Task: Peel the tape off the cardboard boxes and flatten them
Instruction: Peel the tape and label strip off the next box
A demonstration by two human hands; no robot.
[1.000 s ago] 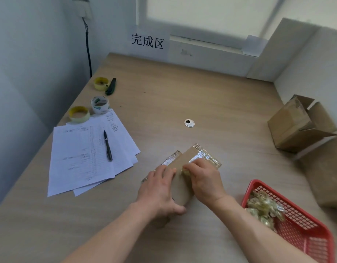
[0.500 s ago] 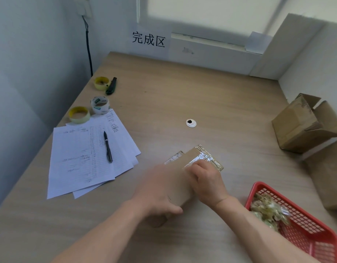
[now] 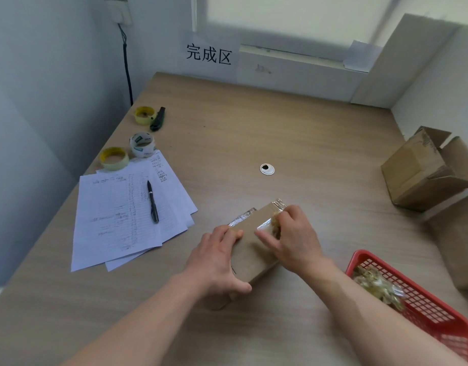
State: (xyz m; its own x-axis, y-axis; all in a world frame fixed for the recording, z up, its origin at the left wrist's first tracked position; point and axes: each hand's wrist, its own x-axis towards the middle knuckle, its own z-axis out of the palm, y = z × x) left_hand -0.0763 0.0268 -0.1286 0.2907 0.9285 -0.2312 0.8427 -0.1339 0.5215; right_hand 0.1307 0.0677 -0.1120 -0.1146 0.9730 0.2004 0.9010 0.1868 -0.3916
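A: What's hard to make out around the small cardboard box (image 3: pixel 250 248)?

B: Its near end sits under the left hand (image 3: pixel 218 262), and the right hand (image 3: pixel 293 240) covers its right edge. The wad of tape (image 3: pixel 275 225) in the right grip is only partly visible, a crumpled yellowish lump between the fingers. To the right of the box, the red basket (image 3: pixel 422 313) is cut off by the frame edge, and so is the large cardboard piece (image 3: pixel 457 241) beyond it.

A: And the box itself?

B: Plain brown, lying on the bench (image 3: pixel 293 122), tilted so its far end points up and to the right. Shiny clear tape (image 3: pixel 240 217) glints along its far-left edge and at the far corner. The left grip is curled over the near-left side, thumb wrapped round the near end, holding the box down. The right grip pinches the tape wad against the box's right side.

A: Any writing?

B: Far behind the box, a white sign (image 3: pixel 209 54) on the wall reads "完成区". Left of the box, the paper sheets (image 3: pixel 122 215) carry handwriting too small to read, with a black pen (image 3: pixel 153 202) lying on them. Beyond the sheets stand three tape rolls (image 3: pixel 141 145) (the middle one has green print, illegible) and a dark cutter (image 3: pixel 158 118).

A: Anything else?

B: An open cardboard box (image 3: pixel 422 170) well to the right, a small round grommet (image 3: pixel 267 169) behind the small box, and peeled tape scraps (image 3: pixel 378 286) in the basket.
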